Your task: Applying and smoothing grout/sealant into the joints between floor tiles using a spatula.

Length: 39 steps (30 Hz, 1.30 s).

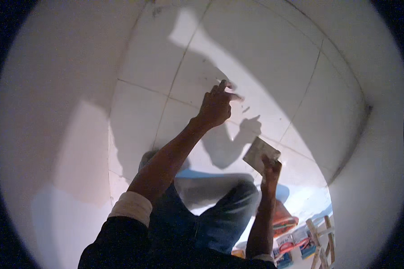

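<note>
My left hand (pixel 214 106) reaches out low over the white tiled floor (pixel 238 49). Its thumb and a finger are stretched apart, while other fingers look bent, and I see nothing held between them. Beside the fingertips lies a small dark crumb (pixel 246 109), with smaller specks scattered near it. Closer to my body on the right, my right hand (pixel 271 169) grips a flat square grey plate (pixel 256 154) by its near right corner. The thumb presses on its face. Whether the plate has a handle is hidden.
My bent knees (pixel 229 210) in blue jeans are at the bottom. Pale walls rise at the left (pixel 54 134) and right (pixel 372 179). Behind my right arm are an orange-red bag (pixel 283 219), several colourful packets (pixel 286 244) and a wooden frame (pixel 321 244).
</note>
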Each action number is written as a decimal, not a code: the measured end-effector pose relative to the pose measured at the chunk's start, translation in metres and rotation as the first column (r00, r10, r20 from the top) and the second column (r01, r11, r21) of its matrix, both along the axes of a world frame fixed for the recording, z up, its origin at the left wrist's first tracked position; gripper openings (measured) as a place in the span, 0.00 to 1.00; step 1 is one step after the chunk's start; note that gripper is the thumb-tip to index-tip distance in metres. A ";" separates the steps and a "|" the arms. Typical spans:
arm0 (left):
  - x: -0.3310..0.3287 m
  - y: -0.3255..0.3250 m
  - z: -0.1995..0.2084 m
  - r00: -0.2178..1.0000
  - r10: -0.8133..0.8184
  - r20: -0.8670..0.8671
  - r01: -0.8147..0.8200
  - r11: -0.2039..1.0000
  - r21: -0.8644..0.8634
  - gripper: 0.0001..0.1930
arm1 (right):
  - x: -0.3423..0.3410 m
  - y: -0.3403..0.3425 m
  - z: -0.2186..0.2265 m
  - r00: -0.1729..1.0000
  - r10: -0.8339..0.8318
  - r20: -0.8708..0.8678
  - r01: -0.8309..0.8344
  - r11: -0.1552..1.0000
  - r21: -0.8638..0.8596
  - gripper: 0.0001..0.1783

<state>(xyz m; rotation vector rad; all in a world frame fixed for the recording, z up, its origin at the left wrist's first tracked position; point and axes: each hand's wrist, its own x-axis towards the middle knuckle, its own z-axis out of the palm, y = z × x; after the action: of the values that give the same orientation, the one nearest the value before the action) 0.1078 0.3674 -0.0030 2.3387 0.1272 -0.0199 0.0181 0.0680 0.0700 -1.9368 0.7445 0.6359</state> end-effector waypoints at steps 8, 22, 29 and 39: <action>0.122 0.115 -0.017 0.901 0.270 0.340 -0.385 0.859 0.338 0.25 | 0.176 0.053 0.003 0.579 0.727 0.369 -0.435 0.658 -0.614 0.23; 0.149 0.182 -0.080 0.735 0.635 0.239 -0.652 0.563 0.509 0.27 | 0.462 0.365 -0.045 -0.495 0.783 0.377 -0.591 0.015 -0.807 0.17; 0.152 0.183 -0.068 0.723 0.677 0.137 -0.643 0.588 0.491 0.26 | 0.506 0.404 -0.048 -0.641 0.709 0.294 -0.636 -0.277 -0.720 0.21; 0.153 0.185 -0.060 0.732 0.681 -0.029 -0.573 0.638 0.513 0.29 | 0.540 0.411 -0.058 -0.754 0.604 0.257 -0.487 -0.252 -0.836 0.23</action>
<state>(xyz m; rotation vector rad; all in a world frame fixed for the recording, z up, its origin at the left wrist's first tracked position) 0.2612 0.5528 -0.0626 2.6322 1.1979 0.1152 0.5583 0.4789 0.0118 -2.0235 -2.2295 0.1271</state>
